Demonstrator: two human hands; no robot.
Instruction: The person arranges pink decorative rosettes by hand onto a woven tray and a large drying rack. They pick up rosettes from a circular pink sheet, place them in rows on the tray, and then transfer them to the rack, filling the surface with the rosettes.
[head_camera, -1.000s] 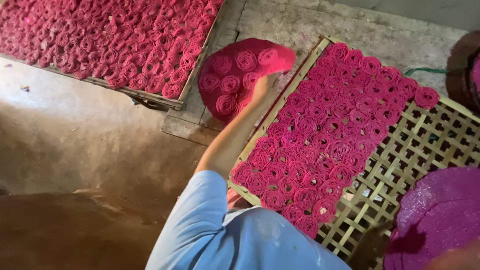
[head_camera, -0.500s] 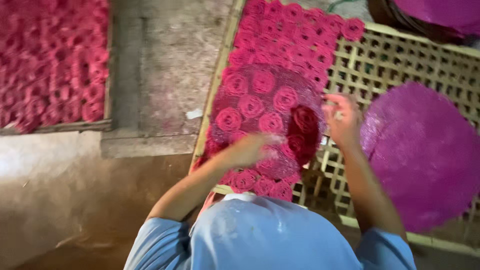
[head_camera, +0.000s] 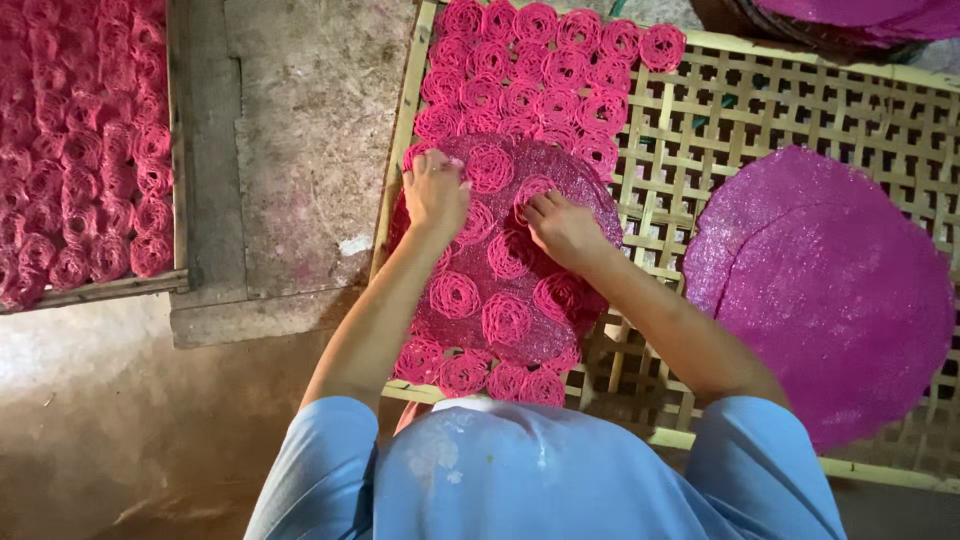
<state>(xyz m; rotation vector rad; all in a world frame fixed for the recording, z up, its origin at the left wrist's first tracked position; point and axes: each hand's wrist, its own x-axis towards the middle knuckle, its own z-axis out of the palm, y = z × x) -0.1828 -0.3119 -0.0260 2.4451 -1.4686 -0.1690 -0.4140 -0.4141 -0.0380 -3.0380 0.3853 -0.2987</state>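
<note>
Since half a second ago both hands have come down onto the round pink mat (head_camera: 560, 180), which now lies flat on the bamboo lattice tray (head_camera: 800, 110) over the rows of pink noodle coils (head_camera: 545, 60). The left hand (head_camera: 435, 190) rests near the mat's upper left edge, fingers curled around a coil (head_camera: 490, 165). The right hand (head_camera: 560, 228) presses fingertips-down at the middle, beside another coil. The step looks like lifting coils off the mat onto the tray; each needs a gentle peel so it keeps its shape. A bare purple mat (head_camera: 820, 290) lies to the right
</note>
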